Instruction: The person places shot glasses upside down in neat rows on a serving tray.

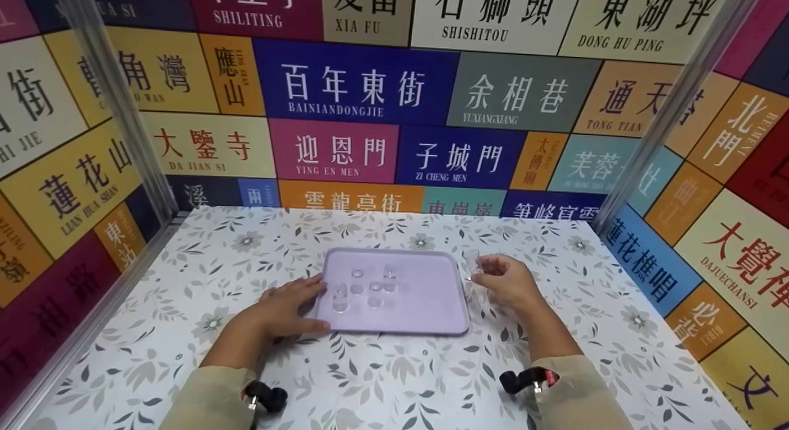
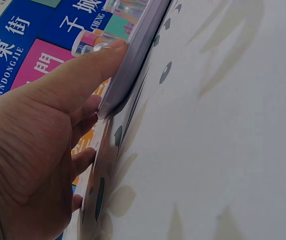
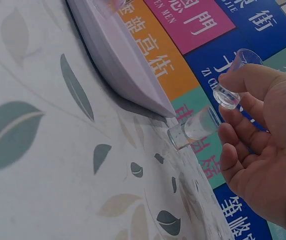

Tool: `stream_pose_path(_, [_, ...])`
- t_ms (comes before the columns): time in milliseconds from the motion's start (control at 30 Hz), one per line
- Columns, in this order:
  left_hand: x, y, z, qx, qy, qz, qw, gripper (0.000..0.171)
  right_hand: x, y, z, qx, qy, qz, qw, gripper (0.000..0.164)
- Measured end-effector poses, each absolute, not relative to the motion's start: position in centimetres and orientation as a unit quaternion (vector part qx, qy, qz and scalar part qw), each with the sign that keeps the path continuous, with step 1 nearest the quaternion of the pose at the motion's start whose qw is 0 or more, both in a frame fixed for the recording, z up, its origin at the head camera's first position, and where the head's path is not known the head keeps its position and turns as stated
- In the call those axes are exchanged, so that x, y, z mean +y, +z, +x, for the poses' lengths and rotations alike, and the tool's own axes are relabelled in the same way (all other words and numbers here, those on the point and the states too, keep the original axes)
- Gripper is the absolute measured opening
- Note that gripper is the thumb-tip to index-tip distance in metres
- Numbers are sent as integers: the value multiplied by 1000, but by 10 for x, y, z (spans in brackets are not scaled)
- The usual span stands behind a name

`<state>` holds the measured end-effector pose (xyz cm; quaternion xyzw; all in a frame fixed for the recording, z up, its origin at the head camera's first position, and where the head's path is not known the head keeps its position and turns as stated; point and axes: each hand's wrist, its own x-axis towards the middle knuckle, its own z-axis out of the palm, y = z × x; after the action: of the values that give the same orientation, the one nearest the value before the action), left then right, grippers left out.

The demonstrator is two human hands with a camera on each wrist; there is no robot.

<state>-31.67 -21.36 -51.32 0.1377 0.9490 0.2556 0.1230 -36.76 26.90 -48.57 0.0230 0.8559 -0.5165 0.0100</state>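
Several small clear shot glasses (image 1: 340,299) stand toward the left part of a lilac tray (image 1: 425,300). My left hand (image 1: 286,308) rests against the tray's left side, fingers spread. In the left wrist view its thumb (image 2: 95,65) touches the rim close to a glass (image 2: 85,42). Beyond the tray's right edge, my right hand (image 1: 508,283) pinches another clear shot glass (image 3: 227,97) between thumb and fingers, its wide mouth upward and slightly tilted. Just below those fingertips, one more clear glass (image 3: 188,130) stands on the table near the tray's corner.
A white cloth with a grey leaf and flower print covers the table (image 1: 394,381). Colourful panels with place names (image 1: 357,82) rise behind and at both sides, with clear upright corner strips (image 1: 653,103). Both wrists wear black camera mounts (image 1: 268,396).
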Motion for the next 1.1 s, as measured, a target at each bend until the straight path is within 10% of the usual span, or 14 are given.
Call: stream_pose_path(1100, [-212,-511,-315,946,264,140,125,105,201,-462,-369,795,-602,-78,-23,41])
